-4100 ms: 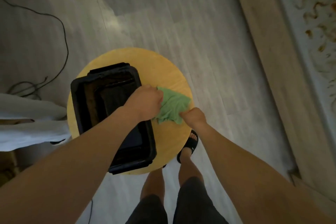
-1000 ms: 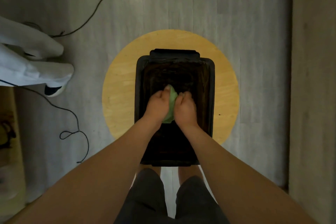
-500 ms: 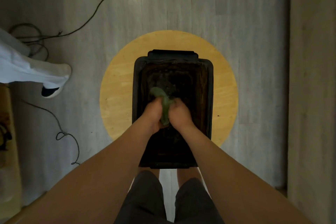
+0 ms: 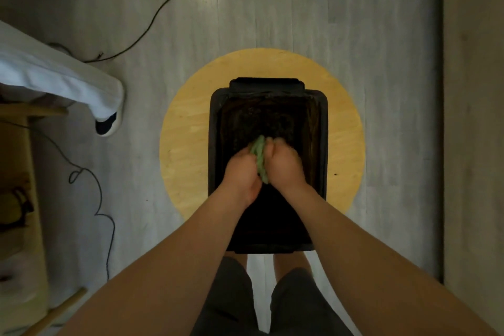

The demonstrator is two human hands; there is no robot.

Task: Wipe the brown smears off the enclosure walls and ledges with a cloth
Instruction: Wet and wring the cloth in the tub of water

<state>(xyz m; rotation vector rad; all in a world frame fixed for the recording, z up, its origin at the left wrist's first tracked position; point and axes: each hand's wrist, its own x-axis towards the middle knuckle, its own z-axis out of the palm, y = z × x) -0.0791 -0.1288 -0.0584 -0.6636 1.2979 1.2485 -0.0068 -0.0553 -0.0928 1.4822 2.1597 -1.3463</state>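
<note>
Two bare hands meet inside a black rectangular plastic enclosure (image 4: pixel 323 131), seen from straight above. Left hand (image 4: pixel 241 174) and right hand (image 4: pixel 285 165) sit knuckle to knuckle with fingers curled inward, both clenched around a bunched green cloth (image 4: pixel 259 157). Cloth shows only as a narrow crumpled ridge squeezed between the two fists, its far end poking out past the fingertips.

Cloth position: within the enclosure, roughly mid-length and centred between the side walls. Whether it touches the bottom cannot be told; the interior is dark and the hands are slightly blurred.

Brown smears (image 4: pixel 309 128) streak the right inner wall. A mottled, speckled patch covers the far part of the bottom ahead of the hands.

Enclosure stands on a round light-wood tabletop (image 4: pixel 185 150), long axis running away from the person, with a flat tab on its far rim. Its near end reaches or overhangs the table's near edge; cannot tell which. Both forearms reach in over the near rim. Dark shorts (image 4: pixel 226 303) show at the bottom edge of view.

Surroundings: grey plank floor (image 4: pixel 272 8), with a thin black cable (image 4: pixel 152 19) looping across it at left. A white trouser leg (image 4: pixel 68 79) ends in a dark shoe with a white sole (image 4: pixel 106 125), left of the table and well apart from it.
</note>
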